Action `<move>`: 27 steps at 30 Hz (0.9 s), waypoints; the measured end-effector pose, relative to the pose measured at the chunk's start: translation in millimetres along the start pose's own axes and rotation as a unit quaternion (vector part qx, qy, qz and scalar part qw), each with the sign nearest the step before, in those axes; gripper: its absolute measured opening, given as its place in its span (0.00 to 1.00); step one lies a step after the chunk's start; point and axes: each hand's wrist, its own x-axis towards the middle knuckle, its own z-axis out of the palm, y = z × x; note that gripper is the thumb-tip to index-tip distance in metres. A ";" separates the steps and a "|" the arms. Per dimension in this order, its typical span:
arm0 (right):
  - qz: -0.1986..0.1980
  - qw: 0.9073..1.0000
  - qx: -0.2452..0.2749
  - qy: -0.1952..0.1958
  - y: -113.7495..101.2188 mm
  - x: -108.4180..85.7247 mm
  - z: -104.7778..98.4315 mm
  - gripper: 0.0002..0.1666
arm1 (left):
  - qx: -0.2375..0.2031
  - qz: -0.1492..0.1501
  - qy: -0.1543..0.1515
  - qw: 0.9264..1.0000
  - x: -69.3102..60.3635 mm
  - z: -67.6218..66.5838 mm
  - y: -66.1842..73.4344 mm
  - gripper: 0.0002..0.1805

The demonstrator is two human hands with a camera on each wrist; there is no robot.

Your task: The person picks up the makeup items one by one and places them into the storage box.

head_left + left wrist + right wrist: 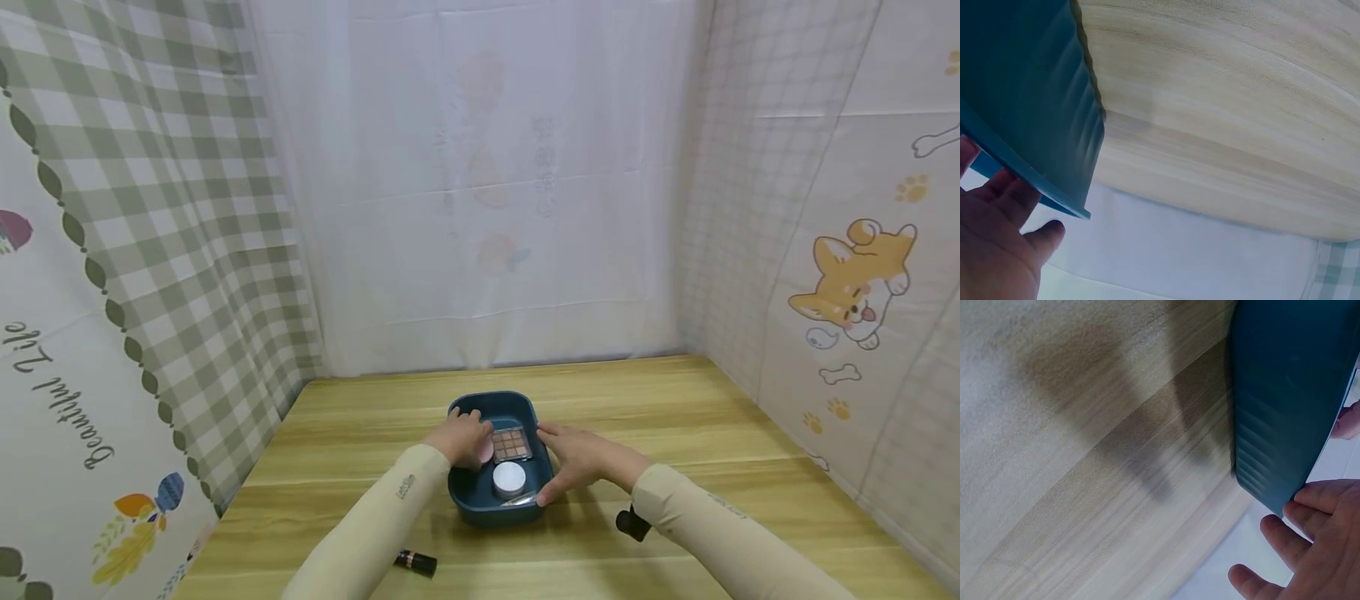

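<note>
A dark blue basin (498,517) stands on the wooden table between both hands. Inside lie a pan palette (512,444), a round white-lidded jar (509,479), a pink rounded item (486,451) and a small clear, shiny piece (521,500). My left hand (459,437) reaches over the basin's left side, beside the pink item. In the left wrist view its fingers (1019,194) lie at the rim, some tips hidden behind it. Spread along the right rim, my right hand (577,457) touches the basin's edge with its fingertips (1300,500).
A black lipstick-like tube (416,562) with a shiny band lies on the table, partly behind the left sleeve. Near the right wrist is a black object (632,524) of unclear kind. White and green-checked cloths (187,167) hang around the table.
</note>
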 end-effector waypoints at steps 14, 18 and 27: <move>-0.001 1.000 -0.004 -0.004 -3.5 -0.4 -2.6 0.70 | -0.105 0.034 -0.058 0.992 -27.4 -14.0 -12.1 0.36; 0.010 1.000 0.005 -0.006 -4.3 0.9 -1.9 0.71 | -0.140 0.068 0.026 0.987 -51.8 -10.8 -39.2 0.24; 0.019 1.000 -0.001 -0.008 -0.6 0.8 -0.6 0.72 | -0.164 0.085 0.043 0.982 -123.8 16.3 -91.6 0.22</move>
